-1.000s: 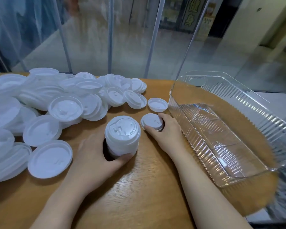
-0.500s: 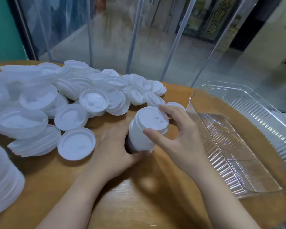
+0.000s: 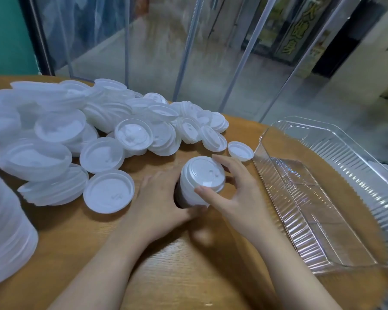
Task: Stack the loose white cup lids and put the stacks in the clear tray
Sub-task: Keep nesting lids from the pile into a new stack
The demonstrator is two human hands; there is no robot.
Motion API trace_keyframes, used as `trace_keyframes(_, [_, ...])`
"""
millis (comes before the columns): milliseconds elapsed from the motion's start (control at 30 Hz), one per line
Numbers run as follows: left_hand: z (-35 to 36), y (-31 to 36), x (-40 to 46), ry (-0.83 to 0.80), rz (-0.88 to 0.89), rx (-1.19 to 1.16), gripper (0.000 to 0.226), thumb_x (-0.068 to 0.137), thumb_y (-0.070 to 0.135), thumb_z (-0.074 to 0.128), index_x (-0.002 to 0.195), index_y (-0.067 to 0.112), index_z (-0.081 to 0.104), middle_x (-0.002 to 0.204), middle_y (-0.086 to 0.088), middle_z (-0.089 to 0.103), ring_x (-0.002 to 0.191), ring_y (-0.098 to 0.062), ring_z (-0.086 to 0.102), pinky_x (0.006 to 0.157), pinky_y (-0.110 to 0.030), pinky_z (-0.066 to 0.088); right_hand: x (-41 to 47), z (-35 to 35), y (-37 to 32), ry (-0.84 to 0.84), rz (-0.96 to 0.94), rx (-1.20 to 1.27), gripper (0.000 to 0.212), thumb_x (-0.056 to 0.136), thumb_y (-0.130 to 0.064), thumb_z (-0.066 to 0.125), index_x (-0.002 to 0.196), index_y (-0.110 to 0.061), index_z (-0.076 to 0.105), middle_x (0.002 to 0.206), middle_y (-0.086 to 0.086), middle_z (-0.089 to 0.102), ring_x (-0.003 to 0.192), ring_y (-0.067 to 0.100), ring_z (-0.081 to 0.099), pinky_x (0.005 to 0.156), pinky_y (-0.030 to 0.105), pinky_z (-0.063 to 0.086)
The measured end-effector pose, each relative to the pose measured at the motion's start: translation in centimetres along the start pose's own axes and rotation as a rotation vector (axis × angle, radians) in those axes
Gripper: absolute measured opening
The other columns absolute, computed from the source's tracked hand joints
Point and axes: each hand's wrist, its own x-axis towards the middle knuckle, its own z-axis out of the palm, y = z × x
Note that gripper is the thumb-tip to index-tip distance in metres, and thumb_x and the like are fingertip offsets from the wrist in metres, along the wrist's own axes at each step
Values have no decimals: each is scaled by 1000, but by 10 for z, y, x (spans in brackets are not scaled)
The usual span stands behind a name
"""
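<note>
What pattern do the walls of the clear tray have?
Fine parallel ribs run up the clear tray's walls, seen in the head view.

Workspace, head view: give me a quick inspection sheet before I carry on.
Surface: round wooden table.
Job's things: stack of lids upright between both hands; loose lids piled at left; one lid beside the clear tray, which holds no lids.
Clutter: nothing seen.
Grippers: left hand grips the stack's side; right hand holds its top lid with the fingers.
Cables: nothing seen.
Surroundings: glass panels behind.
</note>
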Motion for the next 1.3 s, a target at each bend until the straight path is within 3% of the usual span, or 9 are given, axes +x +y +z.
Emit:
trace_keyframes(167, [-2,4,-2,3,13,-189,82,66,57,92,135,59,48,127,33,64,121,2,60,103,-39,51,5,-7,0,-39,-26,17,57,78,-62,69,129,-39,59,132,-24,59,131,3,54,104,24,45])
trace_keyframes(300, [-3,9,-4,9,-20,-255,87,63,49,97,132,61,44,131,36,60,123,7,58,105,-37,50,36,-12,32,192,42,96,38,93,-56,55,119,-30,67,121,-14,65,115,-4,59,93,18,48])
trace_keyframes(400, [-3,9,-6,8,-16,-260,91,60,44,99,130,61,43,130,41,56,121,15,54,103,-26,47,68,-8,69,221,145,5,36,93,-54,65,120,-30,65,121,-17,62,116,0,57,101,35,51])
trace_keyframes(533, [-6,14,-8,20,2,-260,88,63,40,98,129,60,44,128,46,54,120,20,51,93,-7,43,99,7,83,201,155,-113,49,91,-42,78,132,-22,62,116,-25,53,117,3,45,102,27,36])
trace_keyframes(700, [-9,22,-6,-10,-15,-276,78,69,35,95,124,66,48,119,38,63,106,4,64,74,-52,64,118,19,103,211,146,-258,60,83,-69,68,127,-29,63,119,-15,62,120,14,51,112,46,38])
trace_keyframes(867, [-4,15,-4,18,24,-257,75,65,36,95,124,60,54,120,41,62,110,15,59,82,-4,45,124,20,114,185,152,-334,51,89,-61,70,127,-28,65,119,-10,68,121,9,52,126,50,12])
trace_keyframes(967, [-2,14,-3,25,26,-257,75,65,36,94,126,58,56,121,42,62,112,19,56,85,2,37,122,21,117,208,134,-318,53,88,-57,72,130,-26,64,123,-10,68,129,13,54,127,46,4])
trace_keyframes(1167, [-2,13,-2,56,47,-234,73,65,39,94,123,62,56,122,43,61,117,17,54,87,1,38,107,-3,84,317,62,-37,54,84,-50,75,125,-15,69,120,-9,66,115,10,60,108,39,47])
trace_keyframes(1300, [-2,11,-1,53,44,-239,73,67,43,92,127,63,55,123,40,62,116,14,56,90,-8,45,76,-33,29,252,-51,135,42,87,-40,74,121,-15,69,119,7,71,111,21,68,94,40,57])
